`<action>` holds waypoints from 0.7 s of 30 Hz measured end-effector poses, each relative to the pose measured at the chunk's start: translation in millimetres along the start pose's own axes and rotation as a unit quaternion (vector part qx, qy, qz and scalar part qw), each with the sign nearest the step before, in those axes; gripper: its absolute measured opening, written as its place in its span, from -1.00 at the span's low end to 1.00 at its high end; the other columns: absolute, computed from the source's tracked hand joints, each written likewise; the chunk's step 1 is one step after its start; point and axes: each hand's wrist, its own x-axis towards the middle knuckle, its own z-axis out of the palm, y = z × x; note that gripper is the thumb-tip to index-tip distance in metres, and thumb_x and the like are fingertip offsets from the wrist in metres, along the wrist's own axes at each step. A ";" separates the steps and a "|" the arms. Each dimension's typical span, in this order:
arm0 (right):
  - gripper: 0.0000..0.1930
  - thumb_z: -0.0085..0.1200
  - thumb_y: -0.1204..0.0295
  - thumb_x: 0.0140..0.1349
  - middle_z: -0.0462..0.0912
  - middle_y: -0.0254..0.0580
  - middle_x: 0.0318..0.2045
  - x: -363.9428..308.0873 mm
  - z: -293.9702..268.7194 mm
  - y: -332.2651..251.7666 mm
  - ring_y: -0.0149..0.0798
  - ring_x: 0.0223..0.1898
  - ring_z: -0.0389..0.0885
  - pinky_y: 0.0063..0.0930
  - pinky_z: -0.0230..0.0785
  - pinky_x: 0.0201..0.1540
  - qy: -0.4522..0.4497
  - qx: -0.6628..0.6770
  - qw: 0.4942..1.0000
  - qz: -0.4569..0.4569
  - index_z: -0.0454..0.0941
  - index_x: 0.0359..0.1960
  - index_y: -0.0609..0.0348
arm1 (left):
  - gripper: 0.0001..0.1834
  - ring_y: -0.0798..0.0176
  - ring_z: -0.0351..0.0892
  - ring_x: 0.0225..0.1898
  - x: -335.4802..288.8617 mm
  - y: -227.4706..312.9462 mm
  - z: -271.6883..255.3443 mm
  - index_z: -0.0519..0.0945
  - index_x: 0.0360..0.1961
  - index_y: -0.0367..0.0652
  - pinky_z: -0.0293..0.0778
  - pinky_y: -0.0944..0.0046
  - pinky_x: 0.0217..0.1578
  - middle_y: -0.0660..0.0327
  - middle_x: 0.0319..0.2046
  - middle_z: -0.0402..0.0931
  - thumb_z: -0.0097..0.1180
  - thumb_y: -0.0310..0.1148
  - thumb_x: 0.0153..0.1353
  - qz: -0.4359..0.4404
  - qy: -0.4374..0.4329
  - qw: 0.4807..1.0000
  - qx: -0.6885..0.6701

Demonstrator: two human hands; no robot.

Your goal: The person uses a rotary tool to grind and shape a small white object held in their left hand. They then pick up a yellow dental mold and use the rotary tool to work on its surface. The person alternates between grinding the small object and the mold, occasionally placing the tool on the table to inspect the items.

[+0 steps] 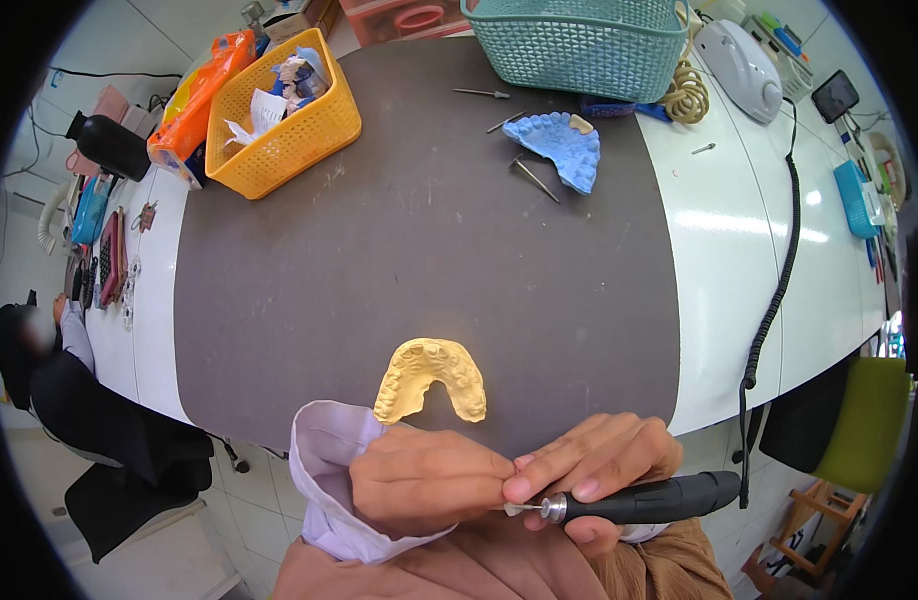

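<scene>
My right hand is wrapped round a black dental handpiece with a silver collar, its thin metal bur pointing left. Fingers curled and pressed together, my left hand meets the right fingertips at the bur. A small whitish bit shows at the bur's tip, beneath the left fingers; whether it belongs to the bur or is a separate piece, I cannot tell. Just beyond my left hand, a yellow plaster dental model lies on the grey mat, teeth up.
At the far right of the mat lie a blue dental model and several loose burs. A teal basket and a yellow basket stand at the back. The handpiece's black coiled cord runs down the right side. Another person sits at left.
</scene>
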 end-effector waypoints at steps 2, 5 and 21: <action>-0.73 0.20 0.65 0.01 0.54 0.46 -0.28 0.1 -0.1 0.7 0.21 -0.17 0.59 -0.10 0.48 -0.13 -0.002 0.005 1.000 -0.001 0.38 -0.27 0.30 | -0.81 0.13 0.63 -0.42 0.4 -0.6 -0.8 0.58 -0.37 -0.42 0.57 0.34 -0.45 0.00 -0.38 0.57 0.20 -0.68 -0.10 0.001 0.000 1.000 -0.002; -0.73 0.20 0.65 0.01 0.54 0.46 -0.28 1.9 -2.6 0.4 0.20 -0.18 0.59 -0.11 0.49 -0.14 -0.024 -0.011 0.999 -0.018 0.39 -0.28 0.29 | -0.80 0.13 0.63 -0.42 1.4 -0.4 -1.8 0.58 -0.37 -0.41 0.57 0.34 -0.45 0.01 -0.38 0.57 0.21 -0.67 -0.10 -0.002 -0.004 1.000 -0.008; -0.70 0.21 0.66 -0.01 0.55 0.43 -0.27 3.0 -2.2 -0.7 0.18 -0.17 0.60 -0.16 0.51 -0.16 -0.028 -0.024 0.999 -0.026 0.38 -0.26 0.24 | -0.72 0.14 0.62 -0.42 2.7 1.6 2.0 0.59 -0.35 -0.36 0.56 0.33 -0.44 0.07 -0.39 0.58 0.28 -0.70 -0.19 -0.021 0.009 1.000 -0.002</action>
